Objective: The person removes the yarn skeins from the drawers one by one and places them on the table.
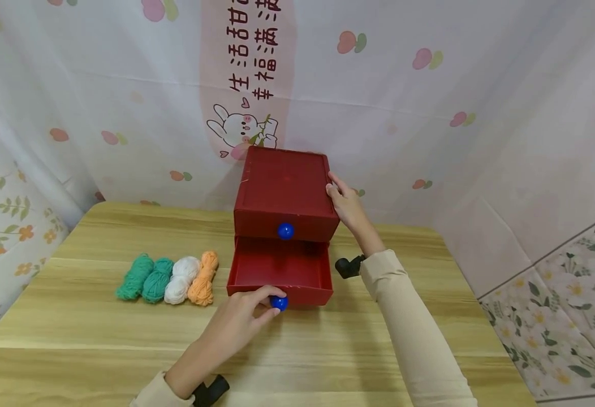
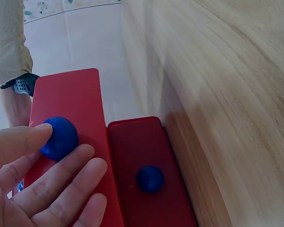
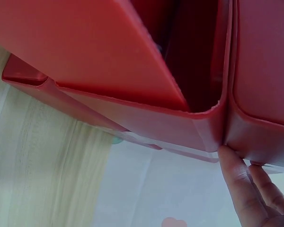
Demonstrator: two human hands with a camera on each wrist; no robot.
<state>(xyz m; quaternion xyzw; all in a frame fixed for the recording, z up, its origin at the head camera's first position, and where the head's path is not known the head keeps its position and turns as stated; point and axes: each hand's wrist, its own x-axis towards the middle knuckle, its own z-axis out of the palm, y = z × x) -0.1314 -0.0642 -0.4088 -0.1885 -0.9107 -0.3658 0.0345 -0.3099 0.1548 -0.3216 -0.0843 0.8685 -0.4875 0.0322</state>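
A red drawer box [image 1: 289,181] stands at the back of the table. One drawer [image 1: 279,265] is pulled out toward me, its visible inside bare. My left hand [image 1: 236,319] pinches that drawer's round blue knob [image 2: 61,137] between thumb and index finger, the other fingers spread beside it. A second blue knob [image 1: 285,230] sits on the closed drawer above. The left wrist view shows another blue knob [image 2: 150,179] on a closed lower drawer, close to the tabletop. My right hand [image 1: 348,206] rests its fingers against the box's right side, near the top edge.
Several yarn skeins lie in a row left of the box: two green [image 1: 137,277], one white [image 1: 181,280] and one orange [image 1: 204,280]. A printed curtain [image 1: 139,113] hangs right behind the box. The wooden table [image 1: 99,328] carries everything.
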